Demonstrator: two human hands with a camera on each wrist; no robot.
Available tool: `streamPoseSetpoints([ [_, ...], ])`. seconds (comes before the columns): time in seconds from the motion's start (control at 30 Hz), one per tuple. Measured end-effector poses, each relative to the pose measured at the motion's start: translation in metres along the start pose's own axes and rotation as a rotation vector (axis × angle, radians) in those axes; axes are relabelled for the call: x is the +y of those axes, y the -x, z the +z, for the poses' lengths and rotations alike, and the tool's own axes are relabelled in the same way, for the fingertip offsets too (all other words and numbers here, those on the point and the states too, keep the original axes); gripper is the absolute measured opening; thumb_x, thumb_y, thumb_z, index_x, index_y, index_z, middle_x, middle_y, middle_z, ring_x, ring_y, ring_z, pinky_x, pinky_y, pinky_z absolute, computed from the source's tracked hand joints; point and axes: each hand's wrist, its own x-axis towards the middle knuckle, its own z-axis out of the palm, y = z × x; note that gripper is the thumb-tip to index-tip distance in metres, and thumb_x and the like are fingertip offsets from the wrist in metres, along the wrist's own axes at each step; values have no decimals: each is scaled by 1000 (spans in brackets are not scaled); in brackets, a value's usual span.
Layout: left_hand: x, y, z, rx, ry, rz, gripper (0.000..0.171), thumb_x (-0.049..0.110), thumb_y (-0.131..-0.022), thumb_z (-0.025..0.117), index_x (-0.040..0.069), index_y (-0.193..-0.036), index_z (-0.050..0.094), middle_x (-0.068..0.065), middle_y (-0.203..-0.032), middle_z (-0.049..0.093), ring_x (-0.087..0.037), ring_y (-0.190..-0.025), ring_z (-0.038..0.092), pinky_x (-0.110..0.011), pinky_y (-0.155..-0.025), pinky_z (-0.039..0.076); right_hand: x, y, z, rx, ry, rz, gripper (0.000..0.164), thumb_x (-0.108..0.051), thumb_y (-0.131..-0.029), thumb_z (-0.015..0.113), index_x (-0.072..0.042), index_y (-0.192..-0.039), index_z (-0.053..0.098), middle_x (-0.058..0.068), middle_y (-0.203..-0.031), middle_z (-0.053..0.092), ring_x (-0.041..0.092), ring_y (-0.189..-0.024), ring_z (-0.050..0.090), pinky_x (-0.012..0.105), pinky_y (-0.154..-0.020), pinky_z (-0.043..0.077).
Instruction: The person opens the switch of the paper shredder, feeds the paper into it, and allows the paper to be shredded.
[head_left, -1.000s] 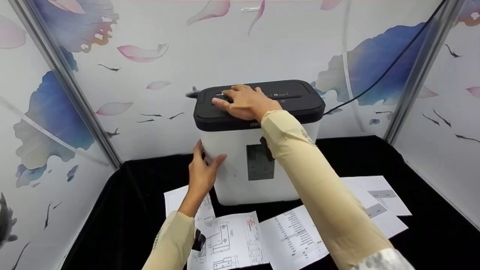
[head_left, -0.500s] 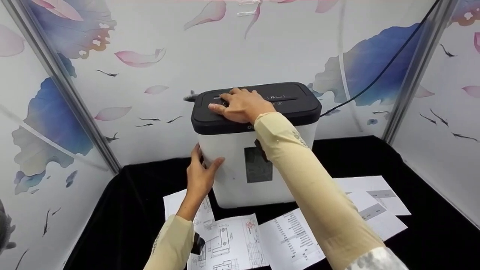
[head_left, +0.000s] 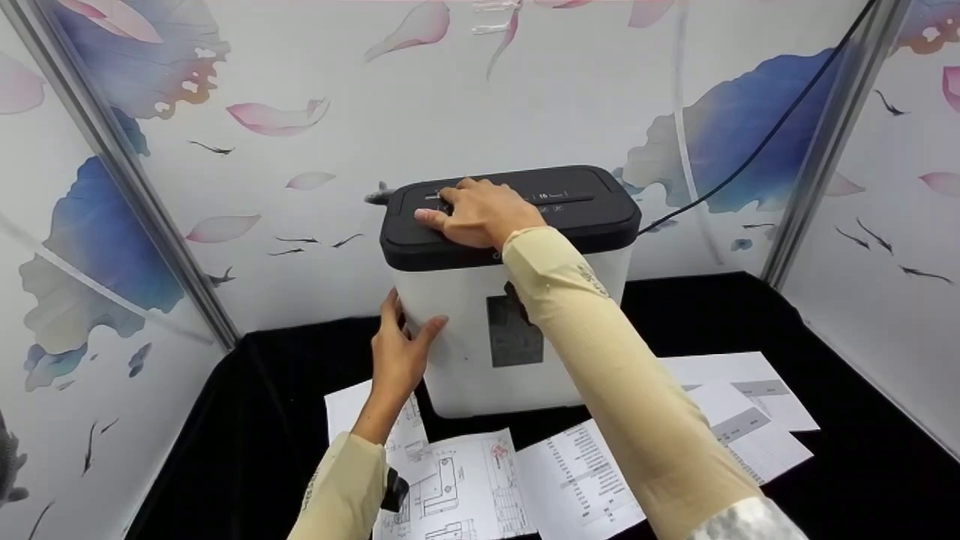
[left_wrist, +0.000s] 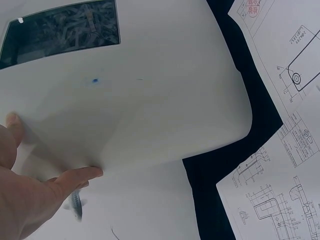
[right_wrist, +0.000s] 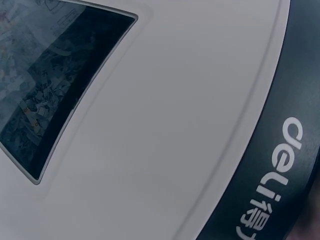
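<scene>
A paper shredder (head_left: 457,386) with a white body and black top (head_left: 600,217) stands upright on black cloth. My right hand (head_left: 486,214) lies palm down on the left part of that top, its fingers reaching toward the printed controls and the thumb pointing left. Against the lower left side of the body, my left hand (head_left: 397,352) has its thumb on the front face and its fingers around the corner. Paper shreds show through the front window (left_wrist: 65,32) in the left wrist view. White "deli" lettering (right_wrist: 286,155) marks the black rim in the right wrist view, where the hand is mostly out of frame.
Printed drawing sheets (head_left: 465,487) lie in front of the shredder, with a list sheet (head_left: 577,480) beside them and more papers (head_left: 772,435) at right. A black cable (head_left: 772,142) runs from the shredder up to the right. Patterned panels (head_left: 585,90) enclose the cloth.
The head view has shifted slightly, so the shredder sits a little lower and further left. Both hands keep their places on it.
</scene>
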Motion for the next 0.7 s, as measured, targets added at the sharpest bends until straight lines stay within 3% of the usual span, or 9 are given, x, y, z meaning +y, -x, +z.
streamPoseSetpoints([
  [0.37, 0, 0, 0, 1, 1, -8, 90, 42, -77, 71, 9, -144, 21, -16, -147, 32, -23, -134, 34, -38, -106, 38, -3, -3, -2, 10, 26, 0, 82, -73, -85, 19, -17, -143, 30, 5, -149, 31, 30, -135, 32, 43, -111, 29],
  [0.7, -1, 0, 1, 2, 5, 7, 90, 44, -77, 70, 11, -145, 21, -14, -147, 32, -22, -135, 33, -38, -107, 38, -1, 1, 3, 31, -25, 13, 85, -76, -83, 14, -19, -144, 29, 6, -151, 26, 30, -138, 26, 45, -114, 23],
])
